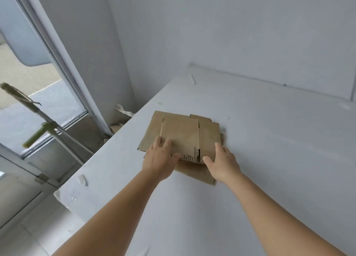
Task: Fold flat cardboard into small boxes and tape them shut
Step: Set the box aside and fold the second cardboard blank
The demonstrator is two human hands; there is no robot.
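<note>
A stack of flat brown cardboard sheets lies on the white table, slightly fanned out, with cut flaps along the near edge. My left hand rests on the stack's near left corner, fingers on top and thumb at the near edge. My right hand grips the near right corner, thumb against the edge and fingers over the top sheet. Both hands pinch the near edge of the top sheets. No tape is in view.
The table's left edge runs diagonally, with a drop to the floor beyond it. A mop handle with a green part leans near a glass door at left. Small white scraps lie near the table's left corner. A white wall stands behind.
</note>
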